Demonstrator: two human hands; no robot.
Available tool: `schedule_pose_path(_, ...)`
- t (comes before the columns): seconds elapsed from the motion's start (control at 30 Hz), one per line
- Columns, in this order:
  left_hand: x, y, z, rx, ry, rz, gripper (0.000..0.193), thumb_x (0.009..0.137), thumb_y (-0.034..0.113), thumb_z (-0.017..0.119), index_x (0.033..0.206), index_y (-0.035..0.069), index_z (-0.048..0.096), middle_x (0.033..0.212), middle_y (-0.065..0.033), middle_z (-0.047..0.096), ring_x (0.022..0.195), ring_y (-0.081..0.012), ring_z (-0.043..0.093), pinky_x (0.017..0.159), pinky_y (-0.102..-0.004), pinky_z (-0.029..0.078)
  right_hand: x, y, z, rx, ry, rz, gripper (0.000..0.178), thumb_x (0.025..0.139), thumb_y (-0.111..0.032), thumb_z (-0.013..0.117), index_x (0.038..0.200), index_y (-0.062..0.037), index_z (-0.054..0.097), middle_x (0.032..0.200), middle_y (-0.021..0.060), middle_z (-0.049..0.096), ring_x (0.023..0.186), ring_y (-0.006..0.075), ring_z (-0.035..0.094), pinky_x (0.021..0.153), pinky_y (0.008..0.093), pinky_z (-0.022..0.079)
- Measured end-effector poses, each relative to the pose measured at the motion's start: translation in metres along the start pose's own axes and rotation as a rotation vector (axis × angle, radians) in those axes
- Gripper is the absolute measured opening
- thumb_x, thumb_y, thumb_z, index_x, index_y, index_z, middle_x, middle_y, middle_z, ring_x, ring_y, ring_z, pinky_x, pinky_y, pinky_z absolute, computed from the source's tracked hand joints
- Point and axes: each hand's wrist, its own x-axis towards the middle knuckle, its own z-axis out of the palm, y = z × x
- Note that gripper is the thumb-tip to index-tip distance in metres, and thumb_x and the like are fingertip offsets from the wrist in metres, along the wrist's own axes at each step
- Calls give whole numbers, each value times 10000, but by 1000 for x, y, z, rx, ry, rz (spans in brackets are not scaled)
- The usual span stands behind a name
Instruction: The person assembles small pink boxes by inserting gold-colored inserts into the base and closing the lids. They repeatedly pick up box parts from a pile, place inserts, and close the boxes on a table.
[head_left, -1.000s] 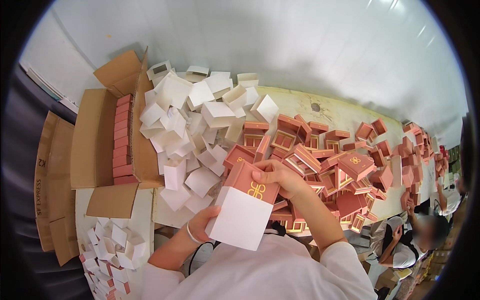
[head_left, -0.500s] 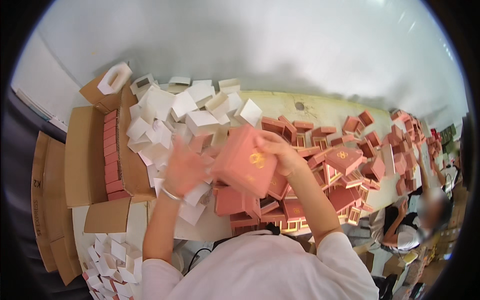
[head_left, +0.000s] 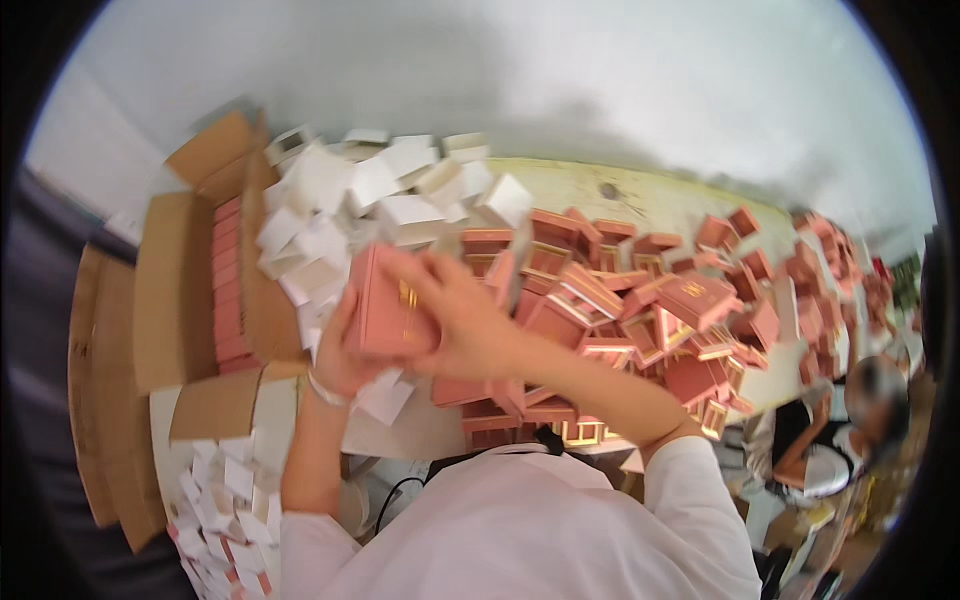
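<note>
A pink gift box (head_left: 376, 312) with a gold mark is held between both hands above the table. My left hand (head_left: 338, 352) is wrapped round its left side and lower corner, partly hidden behind it. From the right, my right hand (head_left: 462, 318) grips the same box, with fingers over its top and side. White cardboard sleeves (head_left: 405, 215) lie heaped just beyond the hands. Beside my right forearm spreads a pile of pink boxes (head_left: 695, 298), some showing gold-edged openings.
On the left stands an open brown carton (head_left: 172, 290) with a row of pink boxes (head_left: 228, 285) inside. More white sleeves (head_left: 222, 500) sit at the lower left. Another person (head_left: 835, 435) sits at the right beside further pink boxes. A pale wall backs the table.
The pink box has moved left and turned. My left hand, apart from it and blurred before, now holds it too. My right hand has moved left with the box.
</note>
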Motion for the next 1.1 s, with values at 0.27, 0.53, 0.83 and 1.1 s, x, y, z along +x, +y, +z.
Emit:
schedule_pose_path(0.27, 11, 156, -11, 713, -72, 256, 655, 834, 266, 552, 1398, 93, 267, 1277, -92, 468, 1203, -246, 443, 947, -438, 421, 144, 8, -10, 160, -32, -477, 920, 583, -173, 778, 1358, -106, 286, 1179, 178, 412, 1051, 336, 458, 893, 402, 404)
schedule_pose_path(0.53, 59, 190, -60, 1287, -267, 273, 751, 674, 161, 711, 1356, 139, 396, 1284, -93, 480, 1203, -215, 426, 1002, -332, 352, 161, 56, -29, -528, -332, -897, 927, 525, -194, 784, 1327, -111, 326, 1263, 251, 365, 1121, 428, 431, 919, 433, 414)
schedule_pose_path(0.83, 68, 245, -235, 1425, 795, 533, 452, 734, 83, 624, 1177, 48, 544, 1065, -132, 614, 992, -239, 574, 860, -343, 453, 113, 99, -13, -329, 42, -77, 867, 585, -132, 746, 1339, -83, 322, 1349, 198, 303, 1214, 349, 375, 963, 422, 381)
schedule_pose_path(1.1, 147, 92, -447, 2603, 547, -2, 327, 881, 181, 439, 1204, 193, 492, 1096, -94, 531, 1042, -248, 533, 728, -379, 507, -74, 83, -76, 541, 592, 667, 905, 655, -179, 717, 1397, -77, 210, 1307, 96, 400, 1160, 239, 446, 932, 345, 411)
